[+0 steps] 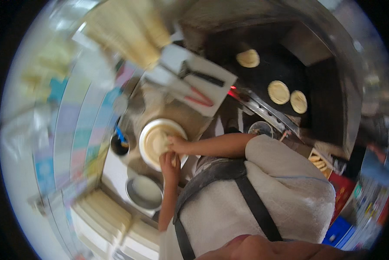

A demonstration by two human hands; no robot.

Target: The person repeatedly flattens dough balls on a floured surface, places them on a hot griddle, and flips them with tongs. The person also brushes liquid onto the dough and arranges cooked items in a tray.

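A white round bowl (pixel 143 139) stands on the floury work surface, with pale dough (pixel 157 143) inside. My right hand (pixel 179 145) reaches over its rim, fingers closed on the edge of the dough. Close beside it, my left hand (pixel 170 165) has bent fingers with a bit of pale dough between them at the rim. Motion blur hides the exact finger contact. A metal bowl with whitish contents (pixel 145 192) is below the white one, near my left forearm. A dark container (pixel 119 145) holding something blue stands to the left.
Red-handled tongs (pixel 199 98) and a black-handled tool (pixel 207 78) lie on a white board (pixel 214 105). Several flat dough rounds (pixel 278 92) lie on a dark griddle (pixel 262 78) with a metal edge. A round container (pixel 261 128) stands beside the griddle. Colourful wall tiles (pixel 80 120) are at left.
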